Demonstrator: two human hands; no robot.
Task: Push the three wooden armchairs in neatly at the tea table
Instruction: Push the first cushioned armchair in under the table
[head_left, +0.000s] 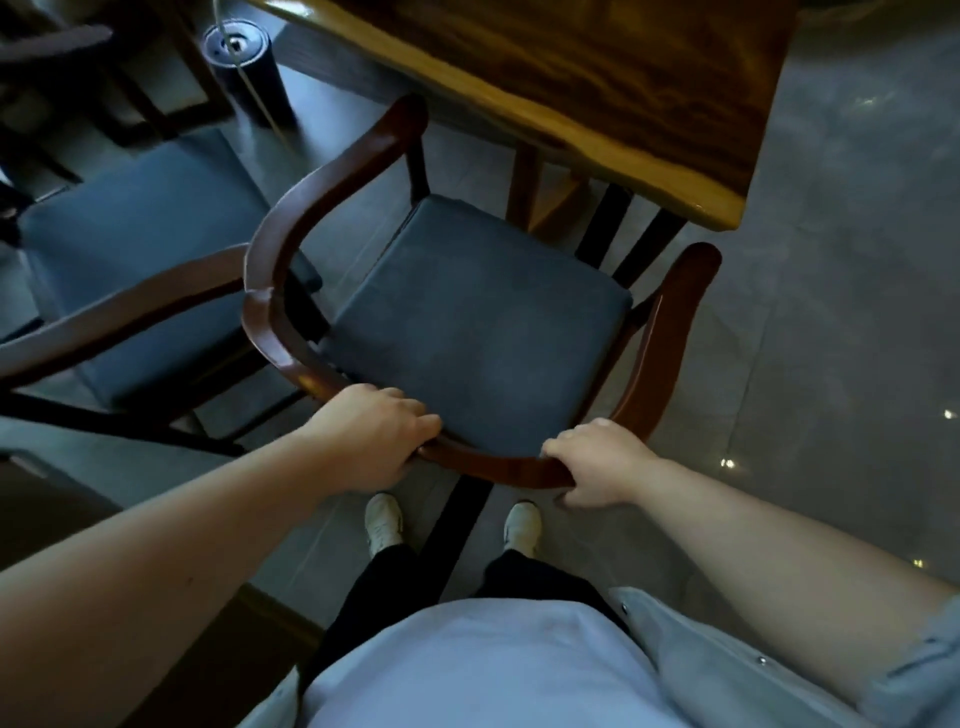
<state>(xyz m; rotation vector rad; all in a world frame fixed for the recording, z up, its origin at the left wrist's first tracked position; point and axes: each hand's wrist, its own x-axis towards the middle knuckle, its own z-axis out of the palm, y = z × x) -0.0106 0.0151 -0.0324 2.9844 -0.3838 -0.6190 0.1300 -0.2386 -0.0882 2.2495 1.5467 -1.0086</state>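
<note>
From the head camera, looking down: a dark reddish-brown wooden armchair with a curved back rail and a blue-grey seat cushion (483, 322) stands directly in front of the person, its front edge just under the near edge of the glossy yellow-brown slab-wood tea table (597, 88). Both hands grip the curved back rail. The left hand (371, 434) is clenched over the rail's left bend, fingers (415, 410) curled over the top toward the cushion, thumb beneath. The right hand (597, 462) wraps the rail on the right side, fingers over the top and thumb hooked under the wood — the bare stretch of rail runs between the two hands.

To the left, a second wooden armchair with the same blue-grey cushion (130, 270) sits just beside the first, its arm nearly touching it. Farther up, a dark cylindrical bin (249, 73) stands on the grey tiled floor (831, 312). Two pale shoes (384, 522) stand behind the chair.
</note>
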